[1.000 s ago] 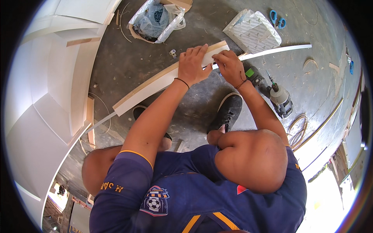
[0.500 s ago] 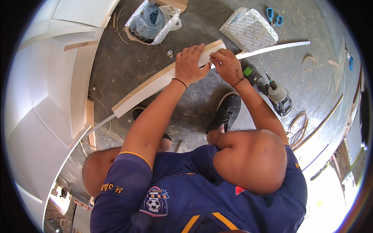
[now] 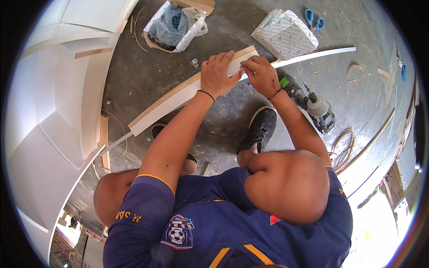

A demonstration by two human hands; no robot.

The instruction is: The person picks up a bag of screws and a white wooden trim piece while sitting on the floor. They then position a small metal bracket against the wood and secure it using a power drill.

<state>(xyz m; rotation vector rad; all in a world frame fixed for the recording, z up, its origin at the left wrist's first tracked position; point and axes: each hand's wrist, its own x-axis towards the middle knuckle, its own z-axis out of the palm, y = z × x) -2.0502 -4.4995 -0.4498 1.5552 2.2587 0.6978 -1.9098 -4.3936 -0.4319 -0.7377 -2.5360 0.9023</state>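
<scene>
A long white board (image 3: 163,107) with a bare wood edge stretches at a slant across the floor in front of my shoes. My left hand (image 3: 216,73) grips it near its far right end, fingers over the wood edge and thumb on the white face. Close beside it, my right hand (image 3: 260,77) is at the board's right end with thumb and fingers pinched together. Whatever lies in that pinch is too small to make out. A thin white strip (image 3: 319,54) runs off to the right, beyond my right hand.
Right of my right forearm lies a cordless drill (image 3: 319,109). A foil-patterned box (image 3: 288,35) and blue-handled scissors (image 3: 314,20) are farther off. An open box (image 3: 183,42) holds a plastic bag of screws. White cabinet panels (image 3: 67,89) stand at left; a coiled strip (image 3: 343,149) lies at right.
</scene>
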